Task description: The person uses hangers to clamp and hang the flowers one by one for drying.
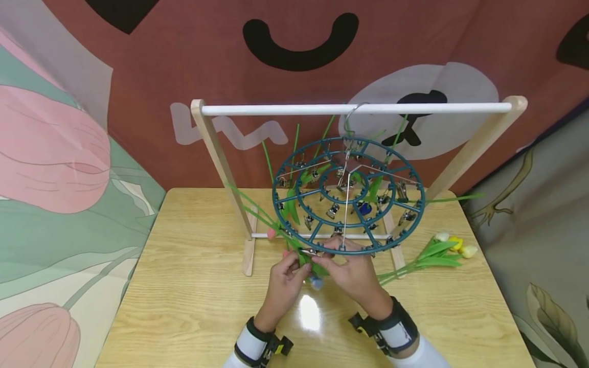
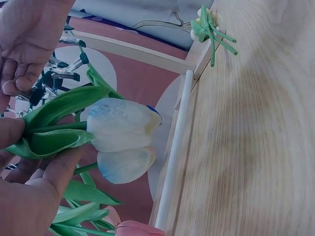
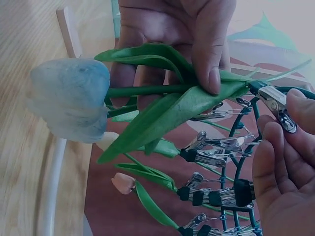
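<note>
A pale blue-and-white tulip [image 3: 74, 98] with green leaves hangs head-down below the rim of a round dark-green clip hanger [image 1: 274, 199]. Its stem and leaves are pinched between the thumb and fingers of my left hand [image 1: 285, 281]. My right hand [image 1: 355, 273] pinches the handles of a metal clip [image 3: 273, 101] on the hanger. That clip's dark tips meet the tulip's green stem end in the right wrist view. A second pale bloom [image 2: 127, 164] shows beside the first in the left wrist view. Pink tulips [image 3: 123, 183] hang from neighbouring clips.
The hanger hooks over the white rod [image 1: 276, 110] of a wooden stand [image 1: 216, 148] on the table [image 1: 184, 306]. A bunch of white and yellow tulips [image 1: 437, 255] lies to the right. Several metal clips [image 3: 206, 197] dangle round the rings.
</note>
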`<state>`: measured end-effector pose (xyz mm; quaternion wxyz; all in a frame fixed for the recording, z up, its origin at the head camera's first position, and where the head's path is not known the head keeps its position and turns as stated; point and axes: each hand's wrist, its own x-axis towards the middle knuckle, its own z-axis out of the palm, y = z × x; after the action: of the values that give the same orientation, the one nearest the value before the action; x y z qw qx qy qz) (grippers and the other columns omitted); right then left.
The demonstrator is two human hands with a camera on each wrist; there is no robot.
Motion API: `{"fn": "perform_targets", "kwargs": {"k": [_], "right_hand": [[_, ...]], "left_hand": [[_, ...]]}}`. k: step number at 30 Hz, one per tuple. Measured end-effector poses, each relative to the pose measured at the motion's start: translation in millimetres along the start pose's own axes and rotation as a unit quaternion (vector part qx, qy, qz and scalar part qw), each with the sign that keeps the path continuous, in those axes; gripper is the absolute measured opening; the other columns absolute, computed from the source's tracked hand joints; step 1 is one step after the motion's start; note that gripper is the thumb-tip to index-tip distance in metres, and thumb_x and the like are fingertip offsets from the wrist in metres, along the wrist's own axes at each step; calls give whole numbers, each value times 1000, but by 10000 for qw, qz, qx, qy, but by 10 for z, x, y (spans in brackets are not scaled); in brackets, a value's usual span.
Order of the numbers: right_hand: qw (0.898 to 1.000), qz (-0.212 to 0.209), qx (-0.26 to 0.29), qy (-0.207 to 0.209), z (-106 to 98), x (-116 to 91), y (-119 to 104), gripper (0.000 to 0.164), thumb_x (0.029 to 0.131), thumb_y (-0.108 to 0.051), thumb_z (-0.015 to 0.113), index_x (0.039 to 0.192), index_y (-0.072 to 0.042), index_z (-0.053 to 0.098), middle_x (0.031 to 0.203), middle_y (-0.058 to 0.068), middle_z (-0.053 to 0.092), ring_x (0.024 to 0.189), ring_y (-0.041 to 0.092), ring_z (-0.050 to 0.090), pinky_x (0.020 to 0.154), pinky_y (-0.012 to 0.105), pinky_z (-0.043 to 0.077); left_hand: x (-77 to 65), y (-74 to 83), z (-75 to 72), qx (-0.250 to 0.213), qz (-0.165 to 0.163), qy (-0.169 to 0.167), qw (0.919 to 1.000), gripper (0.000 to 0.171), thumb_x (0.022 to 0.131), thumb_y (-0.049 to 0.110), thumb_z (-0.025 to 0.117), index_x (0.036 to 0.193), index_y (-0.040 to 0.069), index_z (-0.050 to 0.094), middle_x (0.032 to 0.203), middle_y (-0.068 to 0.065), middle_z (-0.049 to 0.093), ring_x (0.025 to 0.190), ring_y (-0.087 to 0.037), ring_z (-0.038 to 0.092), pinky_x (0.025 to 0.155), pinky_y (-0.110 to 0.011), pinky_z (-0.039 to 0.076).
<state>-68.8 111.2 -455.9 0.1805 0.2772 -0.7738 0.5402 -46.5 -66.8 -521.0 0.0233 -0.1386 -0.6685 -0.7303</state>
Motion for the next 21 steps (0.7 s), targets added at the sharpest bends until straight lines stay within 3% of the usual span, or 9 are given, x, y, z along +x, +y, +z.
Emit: {"fn": "perform_targets", "kwargs": {"k": [8,21], "right_hand": [[9998,47,-140,-117,-12,3,-1,19,80,-1,85,93,-9,73,87,2,75,71,9,63,58,14,49],[9993,-142,-344,-92,-3,-13,9,24,78,1,86,94,-10,72,87,4,75,69,10,63,55,15,48]], "left_hand": [[-13,5,6,263,-31,19,9996,14,98,-2,64,110,-7,68,112,-26,72,104,-24,75,80,-39,67],[-18,-26,3,776,111,126,9968,8,97,-1,67,104,-1,71,108,-21,74,102,-23,75,81,-31,66]]}}
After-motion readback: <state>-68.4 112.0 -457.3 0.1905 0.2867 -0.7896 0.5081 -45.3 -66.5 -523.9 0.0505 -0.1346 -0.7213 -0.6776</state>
